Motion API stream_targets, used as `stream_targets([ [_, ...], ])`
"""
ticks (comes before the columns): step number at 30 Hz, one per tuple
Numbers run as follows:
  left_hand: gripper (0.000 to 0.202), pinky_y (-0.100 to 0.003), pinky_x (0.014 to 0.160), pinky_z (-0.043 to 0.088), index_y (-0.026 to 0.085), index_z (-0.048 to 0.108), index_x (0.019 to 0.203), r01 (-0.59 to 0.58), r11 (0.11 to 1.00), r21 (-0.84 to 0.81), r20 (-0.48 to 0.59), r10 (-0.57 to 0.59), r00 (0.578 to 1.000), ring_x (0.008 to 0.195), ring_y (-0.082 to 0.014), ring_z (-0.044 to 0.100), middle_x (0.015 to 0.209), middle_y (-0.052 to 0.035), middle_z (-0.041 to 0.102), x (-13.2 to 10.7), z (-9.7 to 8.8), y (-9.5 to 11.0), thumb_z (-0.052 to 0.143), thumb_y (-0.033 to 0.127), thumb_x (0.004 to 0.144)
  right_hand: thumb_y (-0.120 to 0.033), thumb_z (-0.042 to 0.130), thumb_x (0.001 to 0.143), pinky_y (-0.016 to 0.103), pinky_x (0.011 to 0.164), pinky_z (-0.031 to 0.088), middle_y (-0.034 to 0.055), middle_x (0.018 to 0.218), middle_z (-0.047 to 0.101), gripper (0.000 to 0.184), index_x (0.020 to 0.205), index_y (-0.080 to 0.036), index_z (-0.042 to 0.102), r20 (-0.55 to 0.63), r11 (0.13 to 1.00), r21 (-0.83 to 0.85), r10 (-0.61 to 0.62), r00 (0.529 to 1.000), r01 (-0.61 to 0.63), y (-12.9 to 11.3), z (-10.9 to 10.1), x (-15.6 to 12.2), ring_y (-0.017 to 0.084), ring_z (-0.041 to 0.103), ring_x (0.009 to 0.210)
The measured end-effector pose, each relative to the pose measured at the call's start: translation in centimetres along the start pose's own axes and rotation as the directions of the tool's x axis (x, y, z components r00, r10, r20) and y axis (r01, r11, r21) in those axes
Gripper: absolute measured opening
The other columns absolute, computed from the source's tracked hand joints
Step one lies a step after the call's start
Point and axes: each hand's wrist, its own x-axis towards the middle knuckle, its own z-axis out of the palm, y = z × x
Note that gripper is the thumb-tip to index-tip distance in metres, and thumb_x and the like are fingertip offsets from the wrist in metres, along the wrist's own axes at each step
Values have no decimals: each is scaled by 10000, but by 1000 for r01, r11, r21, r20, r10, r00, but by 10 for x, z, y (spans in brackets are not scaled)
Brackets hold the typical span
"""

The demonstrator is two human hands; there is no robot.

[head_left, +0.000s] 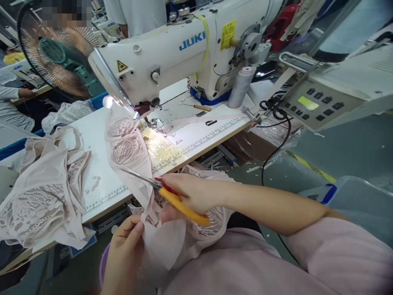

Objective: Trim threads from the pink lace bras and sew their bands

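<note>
My right hand (190, 196) is closed around scissors (181, 207) with orange and red handles, their metal blades pointing left over the table edge. Thumb and fingers of my left hand (127, 241) pinch the edge of a pale pink lace bra (167, 241) that lies across my lap. Part of the bra cloth passes behind the scissors and is hidden. Another stretch of pink lace cups (127, 143) runs up the table to the presser foot of the white sewing machine (156, 61). Whether the two stretches join cannot be made out clearly.
A pile of pink lace bras (46, 188) hangs over the table's left edge. Behind the needle lie a small screwdriver-like tool (202, 107) and a grey thread cone (241, 88). A control box (322, 96) juts in at right. A large fan (58, 53) and other people are beyond.
</note>
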Motion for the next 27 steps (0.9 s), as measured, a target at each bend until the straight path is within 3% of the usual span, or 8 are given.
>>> stream_targets([
  [2, 281, -175, 452, 361, 167, 651, 622, 8, 1000, 3, -8, -8, 1000, 451, -80, 460, 504, 14, 577, -1, -4, -2, 800, 399, 571, -467, 598, 744, 226, 489, 312, -14, 689, 472, 335, 726, -185, 418, 104, 993, -115, 54, 993, -42, 6, 3, -20, 107, 407, 561],
  [5, 303, -169, 446, 338, 163, 622, 612, -7, 1000, 20, -33, 7, 999, 459, -80, 448, 520, 13, 570, -2, -9, -6, 778, 423, 600, -394, 560, 777, 232, 455, 264, -6, 630, 474, 260, 673, -172, 472, 298, 966, -238, 169, 940, -98, 13, 11, -39, 97, 346, 495],
  [8, 326, -174, 443, 320, 163, 587, 581, -5, 999, 42, -39, 6, 999, 457, -78, 417, 499, 25, 529, -3, -9, -9, 763, 435, 612, -339, 536, 783, 232, 468, 277, 10, 634, 502, 205, 677, -164, 520, 357, 947, -295, 236, 904, -131, 13, 23, -44, 102, 346, 495],
  [16, 346, -179, 433, 262, 174, 528, 568, 5, 999, 45, -80, -2, 997, 439, -67, 348, 459, 50, 474, -7, -2, -13, 751, 436, 608, -587, 497, 777, 233, 461, 318, 6, 583, 497, 434, 698, -167, 574, 323, 952, -247, 255, 911, -179, -3, 32, -32, 120, 417, 491],
  [27, 365, -174, 424, 253, 177, 516, 567, -4, 1000, 16, -89, 5, 996, 435, -57, 338, 464, 60, 465, -5, 1, -11, 767, 441, 595, -659, 483, 735, 251, 471, 346, 42, 633, 573, 507, 752, -165, 594, 258, 947, -269, 248, 934, -177, 0, 41, -30, 180, 536, 557],
])
